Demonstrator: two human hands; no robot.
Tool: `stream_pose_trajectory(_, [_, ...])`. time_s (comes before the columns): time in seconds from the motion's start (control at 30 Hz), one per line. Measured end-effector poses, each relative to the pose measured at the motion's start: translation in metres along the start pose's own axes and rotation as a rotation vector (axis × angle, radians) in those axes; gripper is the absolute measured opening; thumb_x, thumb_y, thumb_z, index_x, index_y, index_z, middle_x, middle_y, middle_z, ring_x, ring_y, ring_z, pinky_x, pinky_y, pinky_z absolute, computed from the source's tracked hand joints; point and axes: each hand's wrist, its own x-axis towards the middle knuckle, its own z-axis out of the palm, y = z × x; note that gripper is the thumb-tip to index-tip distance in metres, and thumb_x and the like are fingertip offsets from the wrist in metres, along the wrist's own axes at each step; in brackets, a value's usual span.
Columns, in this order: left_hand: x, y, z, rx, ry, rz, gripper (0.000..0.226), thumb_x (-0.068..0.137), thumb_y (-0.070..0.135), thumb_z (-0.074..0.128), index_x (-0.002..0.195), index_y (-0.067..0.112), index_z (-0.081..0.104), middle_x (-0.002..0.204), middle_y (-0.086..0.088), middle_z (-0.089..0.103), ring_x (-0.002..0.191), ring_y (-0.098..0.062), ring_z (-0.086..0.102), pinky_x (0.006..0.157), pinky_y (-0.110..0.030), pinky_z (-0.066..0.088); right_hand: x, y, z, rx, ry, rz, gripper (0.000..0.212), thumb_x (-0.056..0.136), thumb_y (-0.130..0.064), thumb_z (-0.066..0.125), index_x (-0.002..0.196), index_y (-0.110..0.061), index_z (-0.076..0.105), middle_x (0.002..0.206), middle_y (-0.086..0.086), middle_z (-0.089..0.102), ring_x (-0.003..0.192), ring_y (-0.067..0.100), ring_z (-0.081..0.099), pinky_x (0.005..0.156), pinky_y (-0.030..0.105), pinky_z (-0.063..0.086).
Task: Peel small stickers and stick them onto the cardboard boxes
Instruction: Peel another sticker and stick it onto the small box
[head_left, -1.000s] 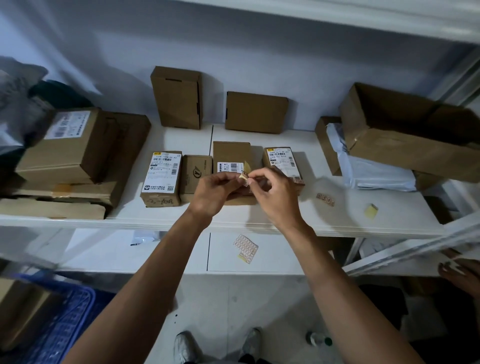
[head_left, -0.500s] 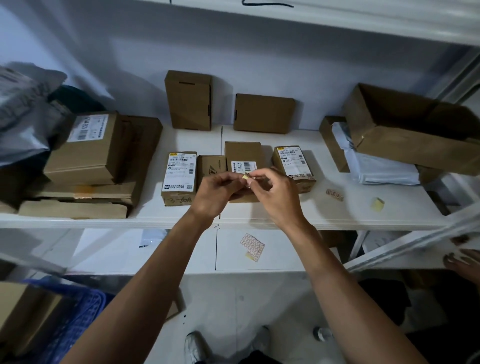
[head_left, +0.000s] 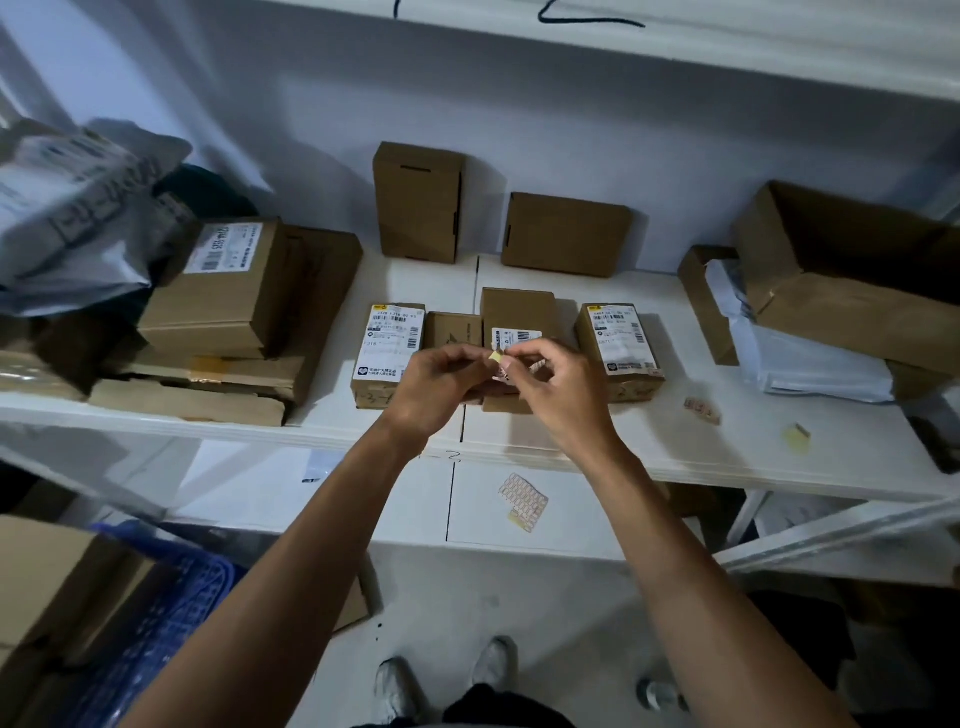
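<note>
Sticker (head_left: 497, 356), small and yellowish, sits pinched between the two hands just above the front row of boxes on the shelf (head_left: 779, 457). The left hand (head_left: 441, 387) has its fingers closed narrowly on it from one side, and the right hand (head_left: 558, 382) pinches at it from the other, apparently picking it off its backing (the detail is too small to be sure). Directly beneath lies the middle box (head_left: 517, 317) with a white label, flanked by a labelled box on the left (head_left: 387, 345), a small plain box (head_left: 452, 330) and a labelled box on the right (head_left: 618, 340). Two plain boxes (head_left: 418, 202) stand at the back wall. A sticker sheet (head_left: 523, 501) lies on the lower shelf, and two scraps (head_left: 702, 410) lie to the right. No small sticker is plainly visible on any box, so I judge most of the job remains.
</note>
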Motion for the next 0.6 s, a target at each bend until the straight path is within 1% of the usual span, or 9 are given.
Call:
stream_pose_trajectory(0.07, [0.0,0.002,0.001,-0.008,0.032,0.005,0.015,0.092,0.004,0.063,0.102,-0.007,0.069,0.097,-0.019,0.074,0.091,-0.03,0.074,0.083,-0.03,0.059,0.007,-0.001,0.001,0.018,-0.041,-0.011,0.014,0.087,-0.029,0.072,0.099,-0.021,0.075,0.093,-0.007,0.074,0.081,0.012,0.07,0.072,0.03,0.055])
stream_pose_trajectory(0.2, [0.002,0.003,0.001,-0.039,0.088,0.004,0.008,0.091,0.003,0.064,0.095,0.0,0.071,0.099,-0.024,0.073,0.094,-0.036,0.072,0.088,-0.034,0.058,0.019,-0.001,0.006,0.024,-0.079,-0.047,0.011,0.085,-0.027,0.072,0.095,-0.024,0.072,0.09,-0.01,0.073,0.078,0.01,0.068,0.071,0.034,0.057])
stream_pose_trajectory(0.27, [0.001,0.003,-0.002,-0.044,0.131,-0.007,0.009,0.09,0.004,0.066,0.095,-0.001,0.072,0.101,-0.026,0.072,0.096,-0.038,0.072,0.091,-0.037,0.057,0.023,0.0,0.009,0.029,-0.087,-0.063,0.011,0.084,-0.031,0.071,0.093,-0.027,0.069,0.088,-0.012,0.071,0.074,0.009,0.066,0.07,0.037,0.057])
stream_pose_trajectory(0.33, [0.0,0.002,-0.005,-0.018,0.165,-0.006,0.012,0.09,0.007,0.067,0.096,-0.001,0.072,0.1,-0.025,0.073,0.095,-0.037,0.072,0.09,-0.036,0.057,0.026,0.0,0.013,0.042,-0.111,-0.084,0.009,0.085,-0.03,0.071,0.093,-0.026,0.069,0.087,-0.013,0.071,0.072,0.007,0.063,0.069,0.037,0.057])
stream_pose_trajectory(0.47, [-0.002,0.0,-0.01,-0.02,0.205,-0.01,0.013,0.09,0.008,0.067,0.096,-0.001,0.073,0.096,-0.023,0.075,0.092,-0.035,0.073,0.082,-0.03,0.058,0.026,-0.003,0.018,0.059,-0.135,-0.111,0.005,0.089,-0.026,0.073,0.092,-0.023,0.07,0.088,-0.011,0.07,0.076,0.005,0.063,0.066,0.027,0.051])
stream_pose_trajectory(0.57, [-0.001,-0.001,-0.012,-0.027,0.235,-0.023,0.01,0.088,0.007,0.067,0.093,0.001,0.073,0.092,-0.02,0.076,0.09,-0.034,0.074,0.078,-0.027,0.057,0.025,-0.007,0.02,0.038,-0.121,-0.115,0.004,0.088,-0.022,0.074,0.09,-0.021,0.07,0.087,-0.01,0.071,0.073,-0.002,0.06,0.064,0.017,0.044])
stream_pose_trajectory(0.6, [0.0,-0.002,-0.013,-0.026,0.244,-0.026,0.01,0.088,0.007,0.067,0.093,0.0,0.073,0.09,-0.019,0.076,0.089,-0.032,0.074,0.074,-0.025,0.056,0.025,-0.009,0.02,0.039,-0.121,-0.108,0.004,0.087,-0.022,0.074,0.089,-0.021,0.07,0.086,-0.01,0.071,0.073,-0.002,0.06,0.063,0.016,0.044])
